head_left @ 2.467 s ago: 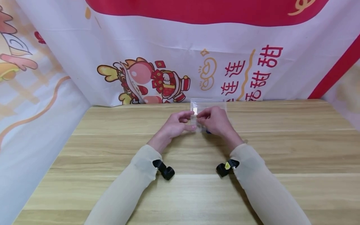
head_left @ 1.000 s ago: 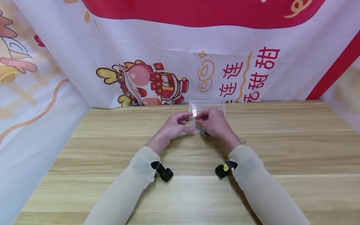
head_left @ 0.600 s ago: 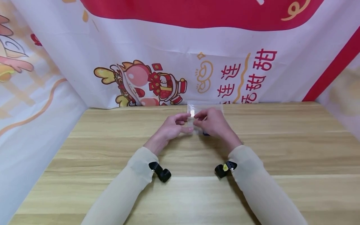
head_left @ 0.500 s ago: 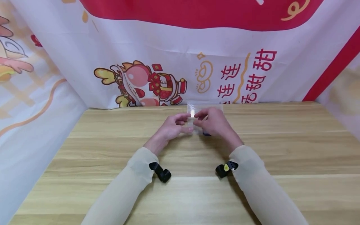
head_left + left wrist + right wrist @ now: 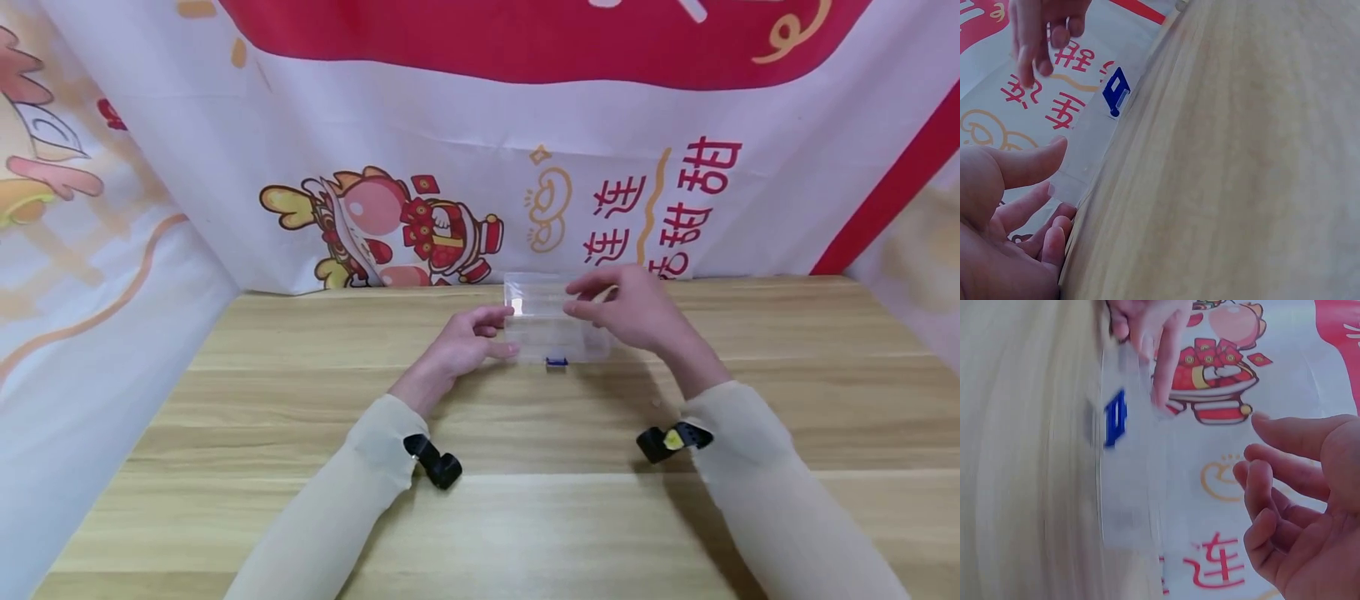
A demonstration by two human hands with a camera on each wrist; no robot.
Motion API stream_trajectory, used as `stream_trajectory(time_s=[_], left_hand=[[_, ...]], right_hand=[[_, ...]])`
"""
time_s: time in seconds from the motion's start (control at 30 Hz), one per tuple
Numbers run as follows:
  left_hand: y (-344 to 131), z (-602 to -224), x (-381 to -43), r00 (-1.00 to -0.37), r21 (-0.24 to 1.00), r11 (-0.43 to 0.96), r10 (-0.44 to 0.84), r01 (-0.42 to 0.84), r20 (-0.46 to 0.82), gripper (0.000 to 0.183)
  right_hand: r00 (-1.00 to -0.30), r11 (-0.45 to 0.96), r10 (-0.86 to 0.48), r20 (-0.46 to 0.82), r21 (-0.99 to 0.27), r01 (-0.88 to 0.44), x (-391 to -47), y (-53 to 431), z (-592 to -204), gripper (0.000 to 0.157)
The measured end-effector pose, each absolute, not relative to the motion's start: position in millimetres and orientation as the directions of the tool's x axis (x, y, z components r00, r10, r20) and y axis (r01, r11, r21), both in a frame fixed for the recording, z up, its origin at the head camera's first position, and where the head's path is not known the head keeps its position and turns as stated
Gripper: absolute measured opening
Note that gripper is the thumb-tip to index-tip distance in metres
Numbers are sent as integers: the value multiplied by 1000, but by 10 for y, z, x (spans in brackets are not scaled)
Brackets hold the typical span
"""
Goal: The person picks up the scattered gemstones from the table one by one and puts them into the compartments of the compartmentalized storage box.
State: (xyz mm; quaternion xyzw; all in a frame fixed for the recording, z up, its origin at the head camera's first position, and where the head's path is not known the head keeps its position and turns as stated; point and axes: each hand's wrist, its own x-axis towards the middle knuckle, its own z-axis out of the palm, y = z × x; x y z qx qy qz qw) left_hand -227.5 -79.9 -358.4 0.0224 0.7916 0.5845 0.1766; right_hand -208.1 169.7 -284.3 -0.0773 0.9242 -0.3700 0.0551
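At the back of the table is a clear plastic box [image 5: 532, 337] with a blue latch [image 5: 557, 362] on its front; its see-through lid [image 5: 536, 290] stands raised behind. My left hand [image 5: 457, 343] holds the box's left end, thumb at the front corner and index finger reaching over the rim. The same box [image 5: 1129, 500] lies beyond my right hand [image 5: 1307, 494] in the right wrist view. In the head view, my right hand [image 5: 630, 307] hovers above the box's right end. Its fingers are loosely bent, with nothing visible between them.
The wooden table [image 5: 495, 533] ends at a printed white and red cloth [image 5: 442, 108] hanging close behind the box. Another patterned cloth [image 5: 97, 275] hangs along the left side. A tiny pale bit [image 5: 656, 404] lies on the table near my right wrist.
My right hand has moved right and up, away from the box's left part, uncovering its middle and the blue latch. My left hand stays at the left end.
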Motion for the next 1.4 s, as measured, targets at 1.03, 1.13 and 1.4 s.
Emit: stream_trajectory(time_s=[1.03,1.13,1.4], left_hand=[[-764,-3583,-2297,-937,920,350,227,-177,-266,60],[-771,-3578,-2295,-937,918,351,223,-182,-271,60],[-785,-3565,-2291,-938,917,353,218,-183,-271,60]], right_hand=[[-944,737,-292,-151,-665,-122,-1674,2724,-3389,36],[-936,732,-308,-170,-671,-119,-1689,2746,-3411,36],[-933,750,-283,-223,-658,-70,-1704,2753,-3417,30]])
